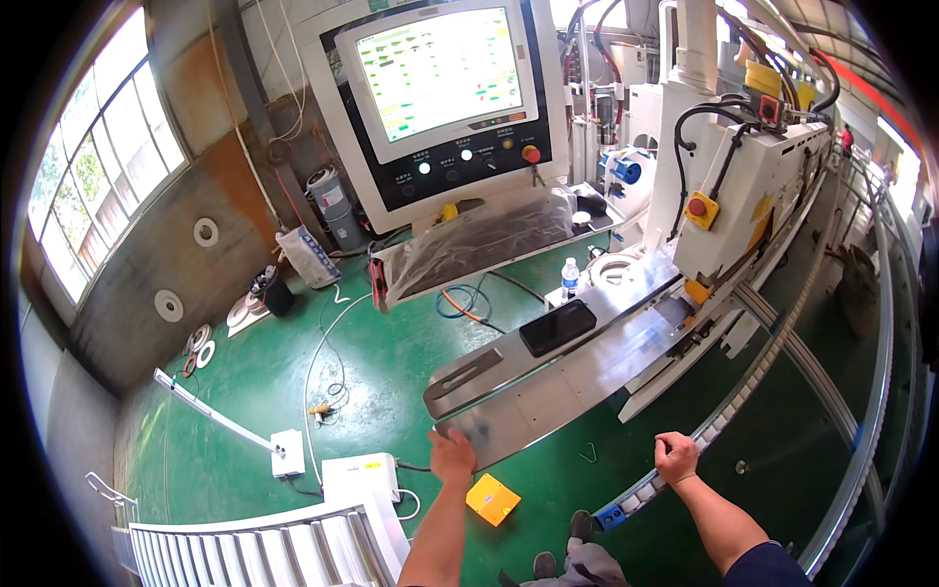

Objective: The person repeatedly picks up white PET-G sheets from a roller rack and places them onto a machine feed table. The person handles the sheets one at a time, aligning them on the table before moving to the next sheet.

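Note:
My left hand (pixel 452 456) is curled over the near end of a long flat steel plate (pixel 543 411), its fingers on the corner. Lying on the raised steel strip (pixel 462 378) behind that plate is a black smartphone (pixel 558 327), close to a slotted part of the strip. My right hand (pixel 676 458) is a closed fist at the curved rail of white rollers (pixel 722 418). Whether it touches the rail cannot be told, and no object shows in it. The plate leads up to a white machine head (pixel 733 191) with a red stop button on a yellow box (pixel 701 210).
A control cabinet (pixel 440 88) with a lit screen stands ahead, over a shelf covered in clear plastic film (pixel 477 227). A water bottle (pixel 569 277) stands beyond the strip. Cables, a yellow box (pixel 494 500) and a white box (pixel 359 475) lie on the green floor. A roller conveyor (pixel 257 550) occupies the lower left.

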Demonstrator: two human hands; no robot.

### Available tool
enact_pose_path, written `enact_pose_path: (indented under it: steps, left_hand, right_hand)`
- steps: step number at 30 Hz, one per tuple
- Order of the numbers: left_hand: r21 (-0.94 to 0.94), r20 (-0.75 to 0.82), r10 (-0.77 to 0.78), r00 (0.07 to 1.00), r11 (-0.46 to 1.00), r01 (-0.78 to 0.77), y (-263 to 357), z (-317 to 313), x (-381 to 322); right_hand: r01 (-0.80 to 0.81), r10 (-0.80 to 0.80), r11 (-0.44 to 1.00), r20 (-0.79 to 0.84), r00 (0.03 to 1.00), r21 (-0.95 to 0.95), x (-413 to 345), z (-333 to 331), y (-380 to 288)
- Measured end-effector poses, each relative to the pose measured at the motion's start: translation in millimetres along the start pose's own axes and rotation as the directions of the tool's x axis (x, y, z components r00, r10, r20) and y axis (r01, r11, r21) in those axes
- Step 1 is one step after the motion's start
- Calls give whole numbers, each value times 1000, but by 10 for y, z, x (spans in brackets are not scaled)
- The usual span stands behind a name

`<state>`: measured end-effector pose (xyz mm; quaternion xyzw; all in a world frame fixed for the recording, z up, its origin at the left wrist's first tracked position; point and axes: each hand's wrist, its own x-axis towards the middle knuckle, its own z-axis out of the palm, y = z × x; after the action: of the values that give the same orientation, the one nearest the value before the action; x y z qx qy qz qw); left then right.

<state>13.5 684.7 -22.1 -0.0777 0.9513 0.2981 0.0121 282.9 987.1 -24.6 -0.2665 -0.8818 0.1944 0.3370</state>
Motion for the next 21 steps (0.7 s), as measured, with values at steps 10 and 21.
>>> enact_pose_path:
  steps: [10,21]
  left_hand:
    - [10,36,1,999,1000,-1,-50,0,59]
    - [427,144,326,934,831,-356,-413,313,401]
  right_hand:
    - [-29,29,1000,-12,1000,-1,-40,-49,-134]
    - [-40,40,999,54,998,-11,-33,38,102]
